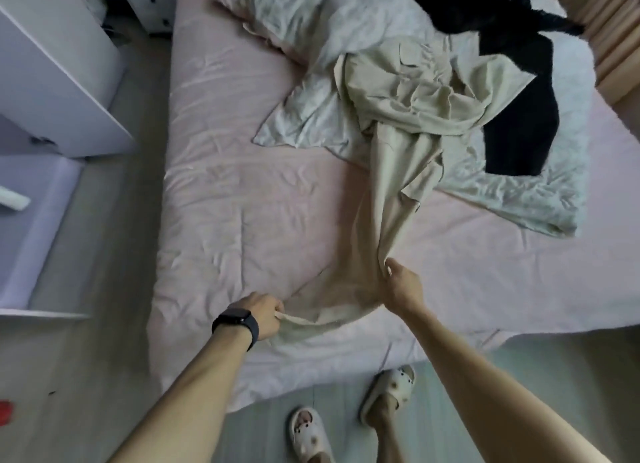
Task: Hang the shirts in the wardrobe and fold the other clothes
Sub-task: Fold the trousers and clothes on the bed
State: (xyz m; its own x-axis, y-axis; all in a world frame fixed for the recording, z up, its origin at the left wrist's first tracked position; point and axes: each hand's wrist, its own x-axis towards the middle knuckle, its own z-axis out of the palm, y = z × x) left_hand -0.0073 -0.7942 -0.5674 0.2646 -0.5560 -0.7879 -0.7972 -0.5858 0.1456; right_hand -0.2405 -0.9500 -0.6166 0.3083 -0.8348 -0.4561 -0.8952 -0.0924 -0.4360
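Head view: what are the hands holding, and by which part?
Both hold the beige garment. The left hand pinches its near corner; the right hand grips a bunched fold along its right edge.

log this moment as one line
left hand: grips beige garment | right hand: grips same garment | garment: trails across bed | black garment: on blanket

A bed [242, 202] with a wrinkled pink sheet fills the middle, with a crumpled pale quilt [311, 116] on its far part. Pale wood floor [86, 376] runs along its left and near sides. White cabinets [52, 64] stand at left, and pleated peach curtains [616, 29] hang at upper right. The light is soft and even.
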